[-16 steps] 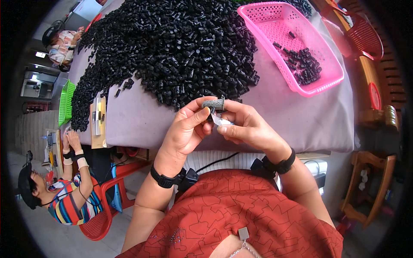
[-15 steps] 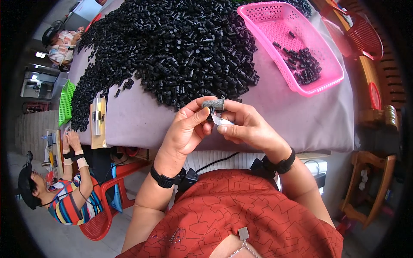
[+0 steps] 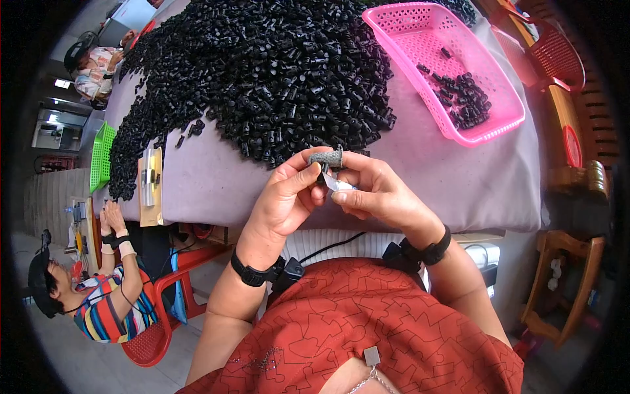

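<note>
In front of my chest, at the table's near edge, my two hands meet. My left hand [image 3: 282,197] is closed, pinching a small black plastic part [image 3: 321,176] between thumb and fingers. My right hand [image 3: 384,194] is closed on a small white-wrapped piece [image 3: 340,185], its pale pointed end against the black part. Across the fingertips lies a grey textured sleeve [image 3: 325,158], like a finger cot; it seems to sit on the right index finger. Fingers cover most of the black part. Beyond my hands spreads a large heap of similar black parts [image 3: 282,79].
A pink basket [image 3: 420,98] with some black parts stands at the right. On the left lie a cardboard strip [image 3: 156,210] and a green basket [image 3: 100,157]. A person in a striped top [image 3: 118,302] sits at the left; another person [image 3: 92,72] is farther back.
My hands keep nearly the same pose and grip. The striped-top person's hands have shifted slightly to the right at the table edge.
</note>
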Demonstrator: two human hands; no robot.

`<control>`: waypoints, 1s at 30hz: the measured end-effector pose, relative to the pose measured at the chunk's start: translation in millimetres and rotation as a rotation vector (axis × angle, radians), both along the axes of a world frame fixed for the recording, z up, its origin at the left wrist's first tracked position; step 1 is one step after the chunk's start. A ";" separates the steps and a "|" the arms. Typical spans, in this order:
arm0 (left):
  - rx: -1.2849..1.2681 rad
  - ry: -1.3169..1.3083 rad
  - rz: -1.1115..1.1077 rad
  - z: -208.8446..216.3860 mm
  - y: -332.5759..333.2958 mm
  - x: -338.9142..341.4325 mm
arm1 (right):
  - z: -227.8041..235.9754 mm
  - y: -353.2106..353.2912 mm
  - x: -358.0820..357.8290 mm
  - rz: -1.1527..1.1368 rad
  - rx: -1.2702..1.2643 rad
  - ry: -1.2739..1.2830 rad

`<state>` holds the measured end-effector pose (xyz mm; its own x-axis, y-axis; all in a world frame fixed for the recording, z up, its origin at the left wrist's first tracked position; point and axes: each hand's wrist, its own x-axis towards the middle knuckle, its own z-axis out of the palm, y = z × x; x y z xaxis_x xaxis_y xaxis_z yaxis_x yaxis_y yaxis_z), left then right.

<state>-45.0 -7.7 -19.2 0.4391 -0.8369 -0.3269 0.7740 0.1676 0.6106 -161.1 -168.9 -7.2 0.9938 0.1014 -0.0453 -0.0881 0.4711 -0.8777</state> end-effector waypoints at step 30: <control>-0.021 -0.016 -0.012 -2.1 0.6 -1.0 | -7.2 -0.9 1.1 -0.028 0.017 0.015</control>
<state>-46.0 -7.1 -21.3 0.4343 -0.8486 -0.3023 0.7662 0.1715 0.6193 -160.0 -169.8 -14.3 0.9955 0.0746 -0.0586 -0.0877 0.4888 -0.8680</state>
